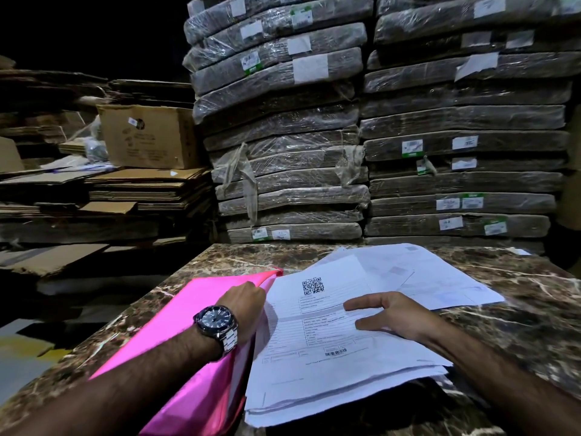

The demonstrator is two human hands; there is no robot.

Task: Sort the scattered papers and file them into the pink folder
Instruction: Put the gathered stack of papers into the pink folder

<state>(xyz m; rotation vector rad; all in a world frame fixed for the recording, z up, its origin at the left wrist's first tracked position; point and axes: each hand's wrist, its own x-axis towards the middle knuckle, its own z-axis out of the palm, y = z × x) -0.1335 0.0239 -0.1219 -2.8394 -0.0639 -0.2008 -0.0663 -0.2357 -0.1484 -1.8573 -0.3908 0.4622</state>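
The pink folder [188, 313] lies on the left part of a marble table [518, 309], its cover lifted. My left hand [248, 305], with a wristwatch on the wrist, grips the cover's right edge. A stack of white printed papers [314, 350] lies right beside the folder, the top sheet showing a QR code and a barcode. My right hand [393, 316] rests flat on that top sheet, fingers spread and pointing left. More white sheets [440, 278] lie fanned out behind the stack.
Two tall stacks of plastic-wrapped flat bundles [377, 136] rise right behind the table. To the left are flattened cardboard piles [125, 190] and an open carton [147, 136]. The table's left edge drops to a dark floor.
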